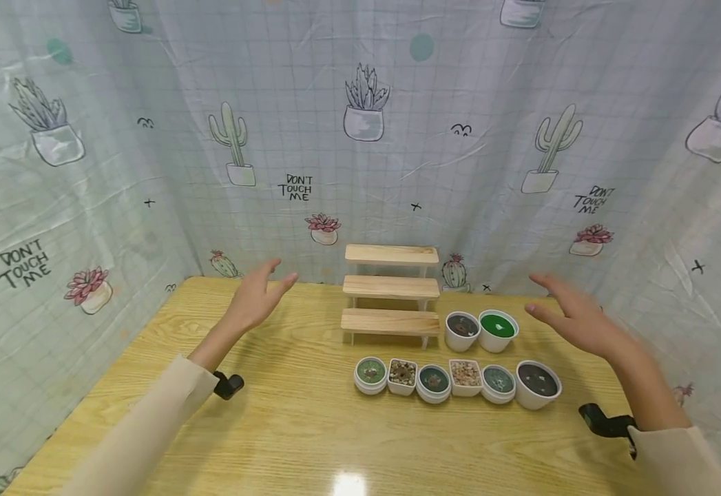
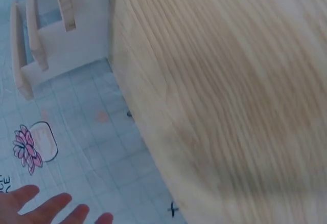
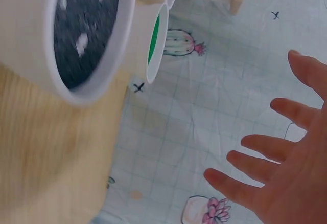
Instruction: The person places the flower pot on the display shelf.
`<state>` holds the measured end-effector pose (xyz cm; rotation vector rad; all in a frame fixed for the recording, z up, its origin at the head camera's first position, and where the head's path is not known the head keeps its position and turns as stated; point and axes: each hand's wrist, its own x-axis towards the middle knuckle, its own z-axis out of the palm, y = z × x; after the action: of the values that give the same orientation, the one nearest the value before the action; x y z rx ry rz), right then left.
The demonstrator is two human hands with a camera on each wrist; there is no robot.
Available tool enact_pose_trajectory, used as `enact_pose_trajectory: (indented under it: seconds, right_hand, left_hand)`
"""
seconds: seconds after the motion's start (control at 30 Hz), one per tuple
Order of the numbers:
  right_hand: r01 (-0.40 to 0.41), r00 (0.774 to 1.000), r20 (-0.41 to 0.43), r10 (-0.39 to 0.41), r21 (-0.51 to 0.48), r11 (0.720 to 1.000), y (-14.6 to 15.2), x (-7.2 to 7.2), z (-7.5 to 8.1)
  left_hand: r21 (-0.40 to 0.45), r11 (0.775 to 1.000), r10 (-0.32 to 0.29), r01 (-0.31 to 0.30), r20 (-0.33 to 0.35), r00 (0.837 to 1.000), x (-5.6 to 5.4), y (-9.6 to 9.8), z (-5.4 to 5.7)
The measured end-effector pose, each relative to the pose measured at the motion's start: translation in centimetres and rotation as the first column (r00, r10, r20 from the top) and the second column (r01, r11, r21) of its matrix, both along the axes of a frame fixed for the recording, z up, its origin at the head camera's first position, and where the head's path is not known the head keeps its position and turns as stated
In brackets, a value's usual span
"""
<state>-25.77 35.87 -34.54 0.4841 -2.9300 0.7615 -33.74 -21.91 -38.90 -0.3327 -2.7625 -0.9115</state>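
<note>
My left hand (image 1: 253, 297) hovers over the table's left side, fingers spread and holding nothing. On the right my right hand (image 1: 577, 318) is held in the air with fingers apart, beside a white pot with a green top (image 1: 498, 329). A three-tier wooden stand (image 1: 391, 288) with bare shelves is at the back, between the hands. Next to it sits a white pot with dark filling (image 1: 462, 331). In front, a row holds round pots with green tops (image 1: 370, 373), square pots with pebbles (image 1: 465, 376), and a larger dark-filled pot (image 1: 537, 383), also large in the right wrist view.
The wooden table (image 1: 261, 441) meets a cactus-print curtain (image 1: 261, 138) at the back and sides. Each wrist wears a black camera mount (image 1: 228, 386). A bright light reflection lies at the table's front.
</note>
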Motion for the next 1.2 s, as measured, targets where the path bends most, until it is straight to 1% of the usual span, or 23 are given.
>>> enact_pose_trajectory:
  seconds: [0.13,0.23,0.3,0.37,0.43,0.57,0.67,0.8,0.87,0.93,1.03,1.07,1.13,1.2]
  right_hand:
    - [0.007,1.000,0.024,-0.006,-0.044,0.999,-0.1,0.6,-1.0]
    - [0.012,0.999,0.054,-0.007,-0.094,0.996,-0.1,0.9,-1.8]
    - [0.012,0.998,0.070,-0.003,-0.133,0.991,-0.1,1.0,-2.2]
    - [0.013,0.996,0.085,0.002,-0.175,0.985,0.0,1.1,-2.5]
    - [0.022,0.995,0.097,-0.002,-0.207,0.978,0.0,1.0,-2.8]
    - [0.039,0.993,0.121,-0.008,-0.252,0.967,0.0,0.8,-3.2]
    - [0.039,0.991,0.135,-0.001,-0.276,0.960,0.0,0.5,-3.4]
    - [0.036,0.990,0.142,0.005,-0.286,0.957,0.0,0.2,-3.6]
    - [0.037,0.989,0.146,0.005,-0.287,0.957,0.0,0.0,-3.9]
    - [0.029,0.989,0.145,0.014,-0.289,0.957,-0.1,-0.2,-4.3]
    - [0.015,0.989,0.146,0.030,-0.301,0.954,-0.3,-0.7,-4.9]
    - [0.014,0.989,0.147,0.032,-0.302,0.953,-0.5,-0.8,-5.1]
    - [0.017,0.989,0.147,0.029,-0.304,0.953,-0.6,-1.1,-5.4]
    - [0.026,0.989,0.148,0.019,-0.297,0.954,-0.8,-1.3,-5.7]
  left_hand:
    - [0.120,0.992,-0.034,0.028,0.054,0.998,0.4,1.0,-1.0]
    - [0.182,0.982,-0.060,0.042,0.094,0.994,0.6,1.9,-1.6]
    - [0.230,0.972,-0.072,0.043,0.117,0.991,0.8,2.6,-2.1]
    - [0.286,0.957,-0.084,0.042,0.138,0.987,0.9,3.2,-2.5]
    - [0.347,0.937,-0.097,0.035,0.162,0.982,1.1,3.8,-3.0]
    - [0.468,0.884,-0.119,0.003,0.219,0.968,1.4,5.1,-4.0]
    - [0.530,0.847,-0.130,-0.027,0.256,0.958,1.4,6.2,-4.5]
    - [0.608,0.791,-0.161,-0.067,0.313,0.936,1.3,7.6,-5.2]
    - [0.647,0.758,-0.182,-0.087,0.337,0.924,1.2,8.2,-5.5]
    - [0.676,0.730,-0.197,-0.106,0.356,0.914,1.1,8.7,-5.8]
    - [0.704,0.697,-0.205,-0.134,0.375,0.904,1.1,9.3,-6.2]
    - [0.709,0.691,-0.208,-0.143,0.383,0.900,1.0,9.4,-6.4]
    - [0.716,0.680,-0.216,-0.158,0.401,0.890,1.0,9.6,-6.8]
    - [0.719,0.678,-0.231,-0.155,0.407,0.884,1.1,9.8,-7.1]
